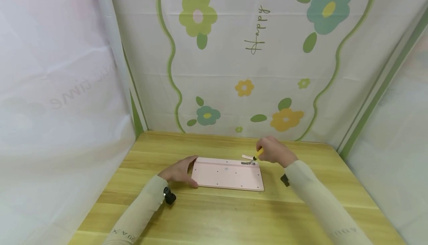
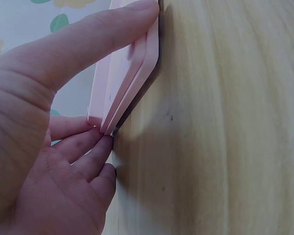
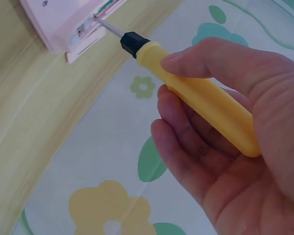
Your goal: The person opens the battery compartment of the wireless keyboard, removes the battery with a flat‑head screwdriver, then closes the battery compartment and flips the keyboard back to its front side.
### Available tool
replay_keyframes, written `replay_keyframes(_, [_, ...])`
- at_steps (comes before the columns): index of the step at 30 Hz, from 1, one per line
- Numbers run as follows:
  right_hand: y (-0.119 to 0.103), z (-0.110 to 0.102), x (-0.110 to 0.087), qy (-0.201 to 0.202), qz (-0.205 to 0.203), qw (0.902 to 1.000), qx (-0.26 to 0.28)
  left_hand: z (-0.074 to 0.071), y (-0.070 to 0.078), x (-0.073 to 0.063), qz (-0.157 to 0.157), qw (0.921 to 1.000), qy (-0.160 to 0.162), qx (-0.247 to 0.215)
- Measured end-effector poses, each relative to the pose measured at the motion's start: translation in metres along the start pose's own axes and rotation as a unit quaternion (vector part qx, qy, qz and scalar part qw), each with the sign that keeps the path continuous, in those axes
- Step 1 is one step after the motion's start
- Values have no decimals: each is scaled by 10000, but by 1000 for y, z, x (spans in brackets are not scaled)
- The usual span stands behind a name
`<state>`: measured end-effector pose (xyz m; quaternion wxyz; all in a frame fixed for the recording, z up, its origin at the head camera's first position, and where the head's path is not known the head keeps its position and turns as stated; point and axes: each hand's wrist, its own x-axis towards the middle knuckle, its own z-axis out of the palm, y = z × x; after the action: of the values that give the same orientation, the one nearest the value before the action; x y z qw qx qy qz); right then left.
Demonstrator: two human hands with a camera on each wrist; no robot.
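Note:
A pink keyboard [image 1: 230, 177] lies face down on the table, its underside dotted with small screws. At its left end, my left hand [image 1: 180, 170] grips it, thumb on the near edge and fingers at the far corner. In my right hand [image 1: 275, 151] is a yellow-handled screwdriver [image 3: 201, 100] with a black collar. Its metal tip reaches into the uncovered battery compartment [image 1: 248, 163] near the keyboard's far right corner. A green strip shows inside that compartment in the right wrist view. Just behind the keyboard lies a small pink cover [image 1: 246, 157].
The keyboard rests on a wood-grain table [image 1: 200, 219]. A white curtain [image 1: 214, 63] printed with flowers hangs along the table's far edge. More white cloth hangs at the left [image 1: 60, 126] and right sides.

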<state>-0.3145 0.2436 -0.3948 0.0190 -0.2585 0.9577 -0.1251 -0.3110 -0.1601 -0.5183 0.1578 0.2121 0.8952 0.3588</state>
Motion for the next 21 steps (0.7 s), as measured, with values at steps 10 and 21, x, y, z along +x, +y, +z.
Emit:
replay_keyframes(10, [-11,-6,10,-328,365,9987,-146,1,1,0,11,10000,15,-24])
replay_keyframes(21, [-11,-2,17,-499,329,9980,-182,1,0,0,2,10000,2,-8])
